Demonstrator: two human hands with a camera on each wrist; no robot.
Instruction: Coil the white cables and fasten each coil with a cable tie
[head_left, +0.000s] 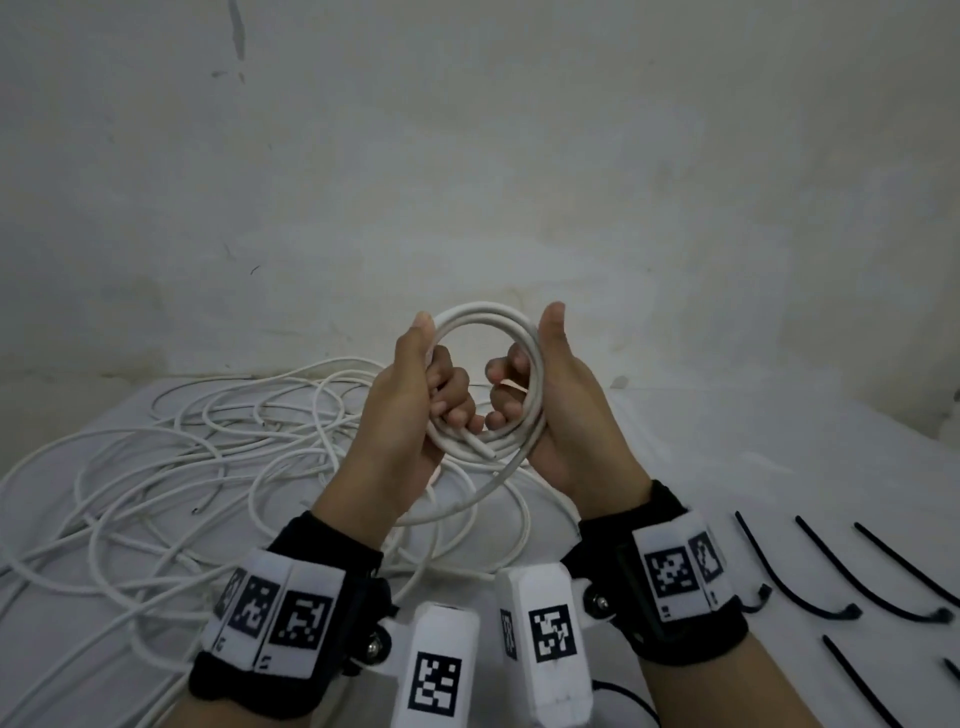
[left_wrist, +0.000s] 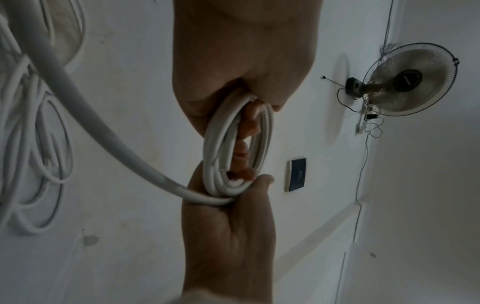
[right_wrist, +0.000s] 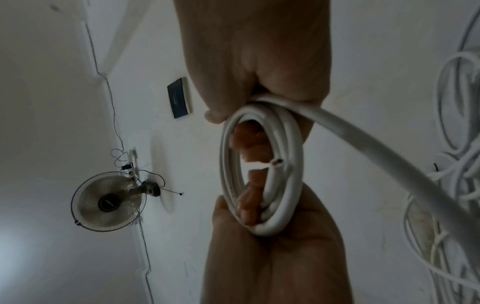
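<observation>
I hold the coil (head_left: 485, 384) upright at frame centre, left hand (head_left: 410, 410) and right hand (head_left: 558, 405) each curled round a side; its loose tail (head_left: 467, 499) drops lower left toward the tangled cable (head_left: 182, 467), nearer my left grip.

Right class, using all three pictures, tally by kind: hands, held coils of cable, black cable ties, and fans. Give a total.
Hands: 2 (left hand, right hand)
Held coil: 1
Black cable ties: 5 in view
Fan: 1
Total: 9
The loose cables are too tangled to count.
</observation>
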